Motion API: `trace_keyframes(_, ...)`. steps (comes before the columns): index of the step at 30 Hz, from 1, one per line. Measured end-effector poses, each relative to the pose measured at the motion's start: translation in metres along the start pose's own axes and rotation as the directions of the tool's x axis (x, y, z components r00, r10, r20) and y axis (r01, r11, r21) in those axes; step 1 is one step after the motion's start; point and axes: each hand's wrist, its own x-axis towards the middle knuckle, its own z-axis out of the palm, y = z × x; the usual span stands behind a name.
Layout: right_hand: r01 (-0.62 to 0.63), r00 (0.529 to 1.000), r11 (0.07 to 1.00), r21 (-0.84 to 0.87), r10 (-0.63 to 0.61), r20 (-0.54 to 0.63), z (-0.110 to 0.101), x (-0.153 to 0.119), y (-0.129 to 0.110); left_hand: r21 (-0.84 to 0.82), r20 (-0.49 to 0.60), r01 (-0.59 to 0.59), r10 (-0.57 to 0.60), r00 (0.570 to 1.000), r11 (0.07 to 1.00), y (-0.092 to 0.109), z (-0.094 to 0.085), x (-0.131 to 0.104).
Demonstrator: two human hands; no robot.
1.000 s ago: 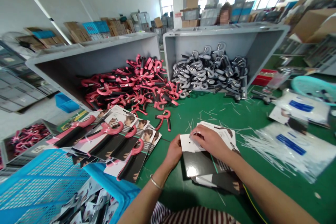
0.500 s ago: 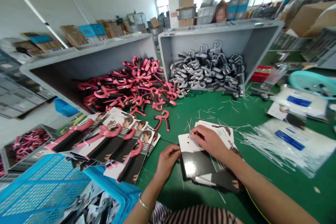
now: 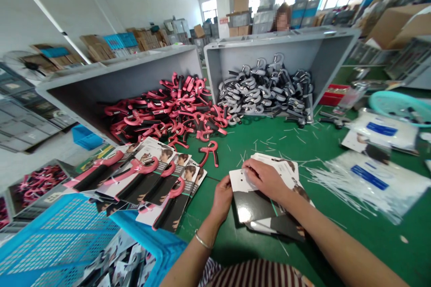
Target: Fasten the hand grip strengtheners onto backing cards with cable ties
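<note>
A printed backing card (image 3: 251, 204), white at the top and dark below, lies on a loose stack of similar cards (image 3: 286, 228) in front of me. My left hand (image 3: 222, 199) is closed at the card's left edge, its fingertips partly hidden behind it. My right hand (image 3: 267, 181) rests over the card's upper part with fingers bent together near the small punched holes. Whatever its fingertips pinch is too small to make out. Beyond the cards, a pink-and-black hand grip exerciser (image 3: 209, 153) lies alone on the green table (image 3: 269, 139).
Cards with pink hand grips (image 3: 141, 166) overlap at left, beside a blue crate (image 3: 161, 251). Two grey bins tipped on their sides hold pink grips (image 3: 182, 107) and grey grips (image 3: 259, 89). White cable ties (image 3: 336, 184) spill from a plastic bag (image 3: 380, 188) at right.
My left hand has moved slightly up and right, closer against the card's left edge. My right hand stays over the upper card, its fingers a little more bent. The view has shifted slightly.
</note>
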Motion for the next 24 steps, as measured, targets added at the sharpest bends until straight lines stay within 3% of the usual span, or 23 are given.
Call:
trace_keyframes(5,0.073,0.997,0.997,0.002,-0.073,0.035,-0.003,-0.002,0.001,-0.032,0.042,0.004,-0.002,0.999,0.999,0.003,0.002,0.003)
trace_keyframes(11,0.119,0.990,0.992,-0.048,-0.115,0.079,-0.006,-0.008,0.000,-0.211,0.051,0.060,-0.050,0.997,0.976,0.012,0.001,-0.004)
trace_keyframes(16,0.136,0.988,0.990,-0.038,-0.133,0.075,0.002,-0.006,0.001,0.067,-0.010,0.007,-0.006,1.000,0.998,0.033,-0.015,0.009)
trace_keyframes(18,0.136,0.989,0.991,0.015,-0.136,0.063,0.000,-0.004,0.001,0.247,0.059,-0.029,0.014,0.998,0.969,0.046,-0.019,0.025)
trace_keyframes(21,0.097,0.995,0.985,0.142,-0.097,-0.009,-0.018,-0.008,0.001,0.420,0.300,0.017,-0.156,0.941,0.907,0.068,-0.017,0.044)
trace_keyframes(22,0.075,0.996,0.984,0.164,-0.065,-0.063,-0.028,-0.012,0.002,0.426,0.333,0.047,-0.204,0.921,0.904,0.073,-0.014,0.045)
trace_keyframes(24,0.010,0.975,0.988,0.157,0.025,-0.221,-0.051,-0.025,0.004,0.381,0.275,0.080,-0.196,0.941,0.921,0.077,-0.006,0.035)
